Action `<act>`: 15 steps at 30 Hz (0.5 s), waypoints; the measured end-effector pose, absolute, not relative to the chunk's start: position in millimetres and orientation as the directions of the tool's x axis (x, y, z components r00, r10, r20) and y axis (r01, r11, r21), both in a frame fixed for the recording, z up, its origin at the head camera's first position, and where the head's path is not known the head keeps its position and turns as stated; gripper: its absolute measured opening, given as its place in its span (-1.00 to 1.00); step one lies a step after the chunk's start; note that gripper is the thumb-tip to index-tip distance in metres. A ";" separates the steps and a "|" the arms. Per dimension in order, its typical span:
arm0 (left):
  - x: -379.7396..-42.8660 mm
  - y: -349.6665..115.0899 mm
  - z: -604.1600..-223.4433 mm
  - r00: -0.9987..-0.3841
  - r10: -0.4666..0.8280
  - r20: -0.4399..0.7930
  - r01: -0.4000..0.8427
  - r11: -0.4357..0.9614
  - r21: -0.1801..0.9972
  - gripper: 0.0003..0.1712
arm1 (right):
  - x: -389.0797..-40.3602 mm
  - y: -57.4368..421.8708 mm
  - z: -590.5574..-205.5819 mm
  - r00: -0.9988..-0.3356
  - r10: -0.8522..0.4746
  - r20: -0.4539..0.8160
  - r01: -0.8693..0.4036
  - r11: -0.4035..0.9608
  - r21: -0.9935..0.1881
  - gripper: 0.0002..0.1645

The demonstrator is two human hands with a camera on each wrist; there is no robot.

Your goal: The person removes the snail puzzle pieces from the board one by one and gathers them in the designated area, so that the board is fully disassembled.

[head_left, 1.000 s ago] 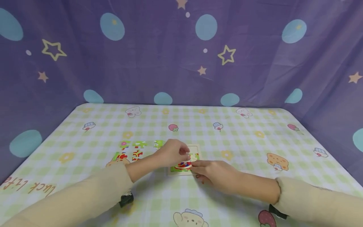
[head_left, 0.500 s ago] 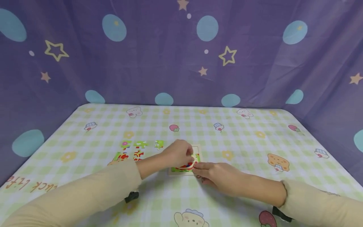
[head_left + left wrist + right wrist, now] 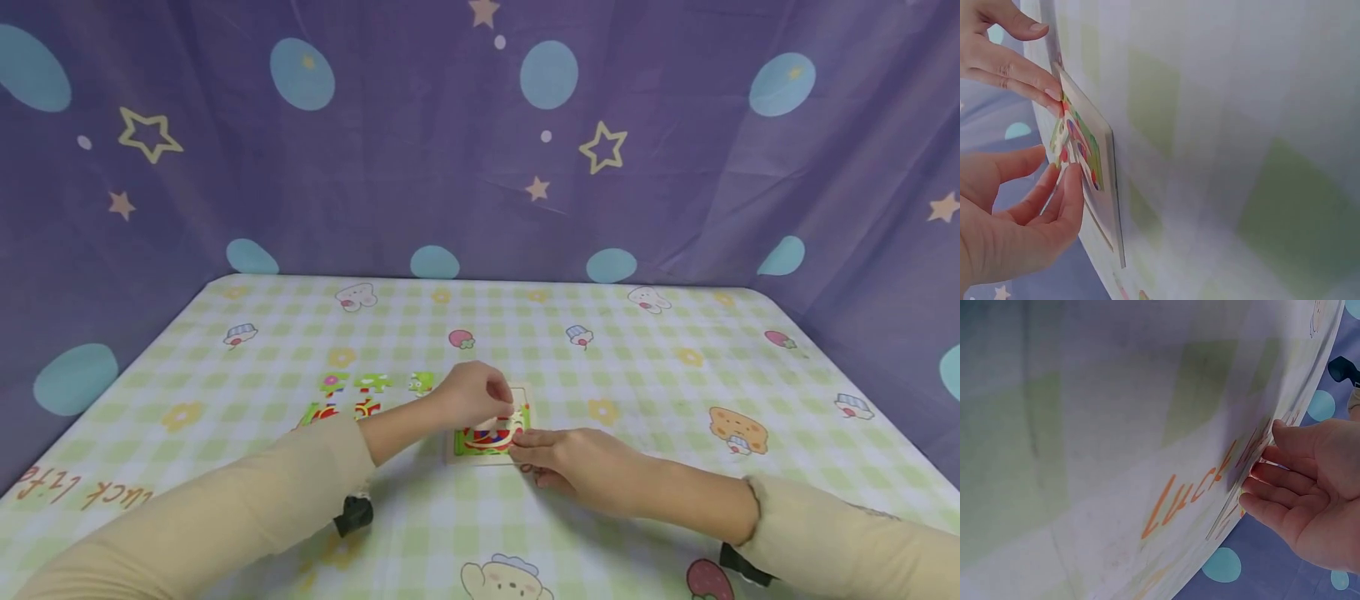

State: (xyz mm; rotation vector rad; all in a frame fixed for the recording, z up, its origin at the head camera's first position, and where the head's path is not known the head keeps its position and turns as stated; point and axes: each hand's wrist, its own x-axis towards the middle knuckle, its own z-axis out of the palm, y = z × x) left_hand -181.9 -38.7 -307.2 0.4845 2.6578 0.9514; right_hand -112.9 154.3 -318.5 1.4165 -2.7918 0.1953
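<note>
A small jigsaw puzzle tray [image 3: 527, 395] with a pale wooden rim lies near the middle of the table. Inside it, colourful puzzle pieces [image 3: 489, 445] show red, blue and green. My left hand [image 3: 468, 396] is over the tray's left part. In the left wrist view its fingertips [image 3: 1074, 172] touch the pieces, while the thumb stands apart from them. My right hand [image 3: 577, 462] rests its straight fingers at the tray's right edge. The wrist partly hides the tray in the head view, so the piece under the left fingers is unclear.
Several loose puzzle pieces lie left of the tray, including a green one [image 3: 421, 382] and a red one [image 3: 367, 408]. The left sleeve [image 3: 315, 467] passes just in front of them. A purple curtain [image 3: 420, 167] hangs behind the checked tablecloth [image 3: 637, 367].
My left hand has shifted slightly right over the tray, and its fingers have moved from a bunched pose to a looser one. The right hand stays at the tray's edge.
</note>
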 end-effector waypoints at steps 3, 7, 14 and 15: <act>-181.2 -39.5 -307.5 -0.913 0.376 -0.160 0.163 0.694 0.702 -0.94 | -113.2 154.5 -317.7 -0.594 -0.803 0.057 -0.802 0.585 -0.121 -0.50; -181.2 -39.4 -309.3 -0.917 0.352 -0.185 0.093 0.643 0.760 -0.94 | -113.2 154.4 -317.0 -0.593 -0.803 0.055 -0.801 0.583 -0.135 -0.50; -182.4 -39.8 -311.6 -0.931 0.337 -0.141 0.107 0.621 0.776 -0.95 | -112.8 154.1 -317.1 -0.592 -0.804 0.060 -0.801 0.579 -0.149 -0.51; -182.8 -40.4 -311.4 -0.932 0.336 -0.135 0.112 0.622 0.775 -0.95 | -112.8 154.1 -317.1 -0.592 -0.804 0.060 -0.802 0.579 -0.149 -0.51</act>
